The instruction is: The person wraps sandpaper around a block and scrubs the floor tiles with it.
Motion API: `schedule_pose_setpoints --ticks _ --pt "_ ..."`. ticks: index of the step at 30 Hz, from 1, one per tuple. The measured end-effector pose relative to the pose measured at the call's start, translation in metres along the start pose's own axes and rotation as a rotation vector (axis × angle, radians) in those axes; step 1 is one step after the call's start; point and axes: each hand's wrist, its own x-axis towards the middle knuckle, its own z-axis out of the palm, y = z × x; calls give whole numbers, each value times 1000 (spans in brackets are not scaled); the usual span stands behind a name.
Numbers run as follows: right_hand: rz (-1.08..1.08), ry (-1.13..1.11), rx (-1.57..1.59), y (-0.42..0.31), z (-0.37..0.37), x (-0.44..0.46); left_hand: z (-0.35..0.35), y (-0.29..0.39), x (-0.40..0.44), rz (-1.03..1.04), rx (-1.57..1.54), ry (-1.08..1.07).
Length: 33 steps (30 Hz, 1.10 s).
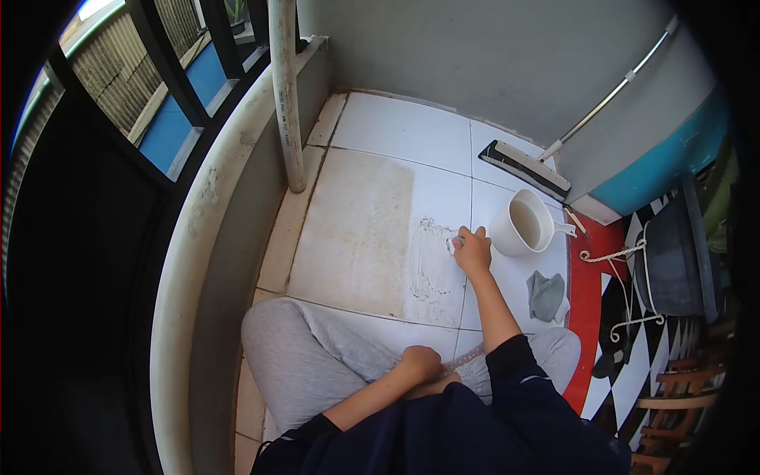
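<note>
My right hand (473, 250) is closed on a small whitish-grey piece (454, 244) against the floor tile; its kind is too small to make out. Wet, greyish smears (431, 265) mark the tile left of that hand. My left hand (421, 364) rests in my lap as a fist, with a translucent ruler-like strip (463, 360) sticking out to its right. A white plastic dipper (514, 229) with cloudy water stands just right of my right hand. Below the dipper lies a crumpled grey cloth (546, 295). The large tile (352, 229) is stained beige on its left part and white on its right.
A squeegee (524, 170) with a metal pole leans against the grey wall (475, 63). At the left a pipe (286, 103) rises beside a low ledge (210, 182) and black railing. To the right, a dark pot (673, 261) in a white metal stand is beyond the red border (587, 317).
</note>
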Motion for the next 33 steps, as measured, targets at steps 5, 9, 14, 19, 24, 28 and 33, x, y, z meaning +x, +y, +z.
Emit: schedule_pose_setpoints --ticks 5,9,14,19,24,28,33 --pt "4 -124 23 8 -12 -74 -2 1 0 -13 -10 -28" --pt "-34 18 -13 15 0 -58 0 2 1 -24 -13 -39" --pt "44 122 18 7 2 16 0 -2 0 -13 17 5" --pt "57 -20 9 16 -5 -4 -1 -1 -3 18 22 21" --pt "33 -81 9 22 -9 -83 -6 2 -4 -7 18 -15" --pt "29 30 -16 21 -1 -60 -2 2 -3 2 23 -2" --pt "36 24 10 17 -5 -1 -4 2 -4 -13 50 11"
